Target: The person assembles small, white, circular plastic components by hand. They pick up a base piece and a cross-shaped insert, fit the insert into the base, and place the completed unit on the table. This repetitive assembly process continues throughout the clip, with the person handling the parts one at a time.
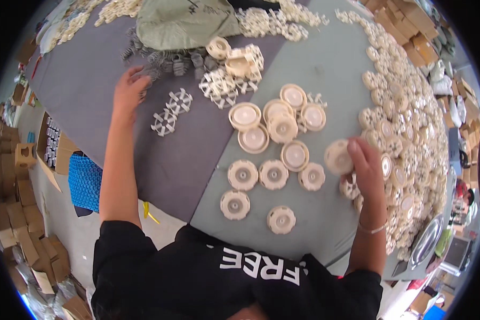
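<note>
At the far left, my left hand (127, 95) is beside a heap of dark grey coil springs (168, 63). Its fingers are curled, and a bit of grey coil shows at their tips. On the right, my right hand (367, 162) grips a round cream plastic disc (337, 157) by its edge, held over the table. Several similar round cream pieces stand in the middle, among them a notched disc (242, 175) and a rimmed cap (245, 116). White spoked plastic parts (164, 122) lie between my left hand and these pieces.
A large pile of cream round parts (405, 112) covers the table's right side. A greenish sack (186, 24) sits at the back, beside more cream parts (274, 22). Grey cloth (170, 165) covers the left of the table. Cardboard boxes and a blue textured bundle (85, 182) stand beyond the left edge.
</note>
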A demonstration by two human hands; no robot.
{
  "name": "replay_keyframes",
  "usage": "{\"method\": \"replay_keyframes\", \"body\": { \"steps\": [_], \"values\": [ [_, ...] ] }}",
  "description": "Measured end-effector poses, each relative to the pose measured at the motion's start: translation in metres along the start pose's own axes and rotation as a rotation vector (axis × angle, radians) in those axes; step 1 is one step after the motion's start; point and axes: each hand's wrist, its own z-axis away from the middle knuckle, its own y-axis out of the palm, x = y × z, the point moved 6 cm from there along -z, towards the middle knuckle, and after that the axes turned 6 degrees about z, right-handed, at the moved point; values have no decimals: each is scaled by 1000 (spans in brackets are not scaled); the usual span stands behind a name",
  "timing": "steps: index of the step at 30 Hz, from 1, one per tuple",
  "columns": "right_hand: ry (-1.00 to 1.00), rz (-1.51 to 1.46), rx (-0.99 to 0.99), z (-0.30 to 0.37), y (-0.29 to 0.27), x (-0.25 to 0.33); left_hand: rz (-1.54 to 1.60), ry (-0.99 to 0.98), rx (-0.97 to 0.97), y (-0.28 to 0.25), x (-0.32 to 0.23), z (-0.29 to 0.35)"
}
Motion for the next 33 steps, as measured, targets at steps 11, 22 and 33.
{"method": "replay_keyframes", "body": {
  "steps": [11, 22, 33],
  "values": [
    [-266, 468, -92, 104, 39, -68, 1465, -583, 378, 51, -9, 209],
    [-247, -516, 196, 128, 99, -20, 1039, -683, 913, 194, -53, 366],
    [-263, -554, 264, 131, 78, -19, 251, -107, 918, 208, -78, 355]
  ]
}}
